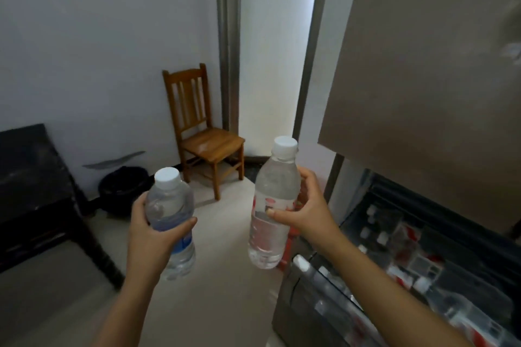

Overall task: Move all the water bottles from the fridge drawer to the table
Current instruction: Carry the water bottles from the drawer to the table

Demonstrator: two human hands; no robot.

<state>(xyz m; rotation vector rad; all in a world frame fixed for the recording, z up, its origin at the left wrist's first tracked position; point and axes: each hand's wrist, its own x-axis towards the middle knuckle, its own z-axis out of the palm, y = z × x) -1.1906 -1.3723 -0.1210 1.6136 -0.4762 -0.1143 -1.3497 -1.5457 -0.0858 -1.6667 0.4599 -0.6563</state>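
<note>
My left hand [146, 236] grips a clear water bottle with a blue label [172, 214] and a white cap, held upright over the floor. My right hand [307, 211] grips a taller clear bottle with a red-and-white label [275, 194], also upright. The fridge drawer [310, 290] stands pulled open at the lower right, with several more white-capped, red-labelled bottles [394, 248] lying inside. The dark table [31, 177] is at the left edge.
A wooden chair [205, 132] stands against the wall by a doorway. A black bin [124, 189] sits on the floor between table and chair. The fridge's upper door [423, 79] fills the upper right. Pale floor lies between me and the table.
</note>
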